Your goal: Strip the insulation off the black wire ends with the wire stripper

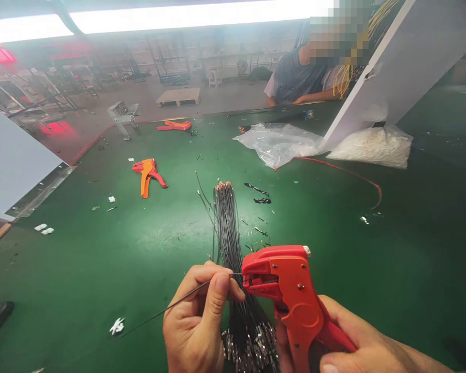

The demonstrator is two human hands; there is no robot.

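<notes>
My left hand [202, 316] pinches a thin black wire [178, 299] between thumb and fingers, near the wire's end. That end reaches into the jaws of a red and orange wire stripper [291, 290]. Wrapped round the stripper's handles is my right hand [357, 336]. Under and behind both hands lies a long bundle of black wires [228, 223], with bare copper showing at the far ends and shiny metal ends near me. Whether the stripper's jaws grip the wire is too small to tell.
Two more wire strippers, one nearer [148, 176] and one farther [174, 126], lie on the green table [81, 274]. Black wire scraps [261, 201] are scattered right of the bundle. A clear plastic bag [283, 142] lies at the back beside a slanted white panel [367, 72]. A person [303, 77] sits across.
</notes>
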